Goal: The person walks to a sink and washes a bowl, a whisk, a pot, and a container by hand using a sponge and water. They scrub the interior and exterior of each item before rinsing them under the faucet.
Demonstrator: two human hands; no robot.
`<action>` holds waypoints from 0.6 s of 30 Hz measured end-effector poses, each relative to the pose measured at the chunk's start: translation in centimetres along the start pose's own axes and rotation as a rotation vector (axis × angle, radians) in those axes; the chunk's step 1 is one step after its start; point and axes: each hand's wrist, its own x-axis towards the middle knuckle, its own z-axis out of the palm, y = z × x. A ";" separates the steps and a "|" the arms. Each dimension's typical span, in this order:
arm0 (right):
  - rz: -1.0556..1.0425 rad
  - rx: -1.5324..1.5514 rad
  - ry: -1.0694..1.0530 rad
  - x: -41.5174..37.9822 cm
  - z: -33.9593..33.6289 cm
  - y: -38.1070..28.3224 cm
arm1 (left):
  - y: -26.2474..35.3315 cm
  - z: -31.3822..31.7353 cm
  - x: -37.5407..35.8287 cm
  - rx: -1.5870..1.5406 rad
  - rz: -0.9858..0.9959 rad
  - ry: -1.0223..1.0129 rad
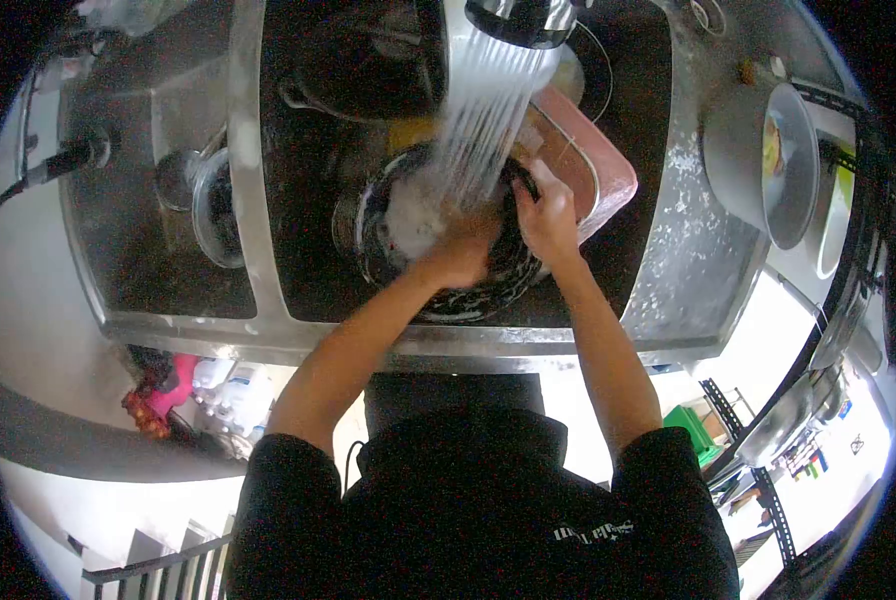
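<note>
A dark, round pot (pixel 373 245) with soapy foam inside lies in the sink under running water. My right hand (pixel 548 212) is closed around its upper right edge, by a dark handle. Down inside the pot is my left hand (pixel 458 258), smeared by motion, so its fingers and anything in them cannot be made out. A wide spray falls into the pot from the shower-type faucet head (pixel 523 22). Just beyond my right hand a pink tub (pixel 613 185) leans in the same basin.
A large dark pan (pixel 368 70) sits at the back of the basin. A metal divider (pixel 251 180) separates the left basin, which holds a clear glass lid or bowl (pixel 213 215). On the right stands a big grey pot (pixel 743 150). The sink's front edge (pixel 508 345) runs before me.
</note>
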 end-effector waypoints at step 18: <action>-0.082 -0.061 -0.215 5.1 0.2 -2.4 | 7.6 -10.4 -6.1 -0.237 -0.159 -0.328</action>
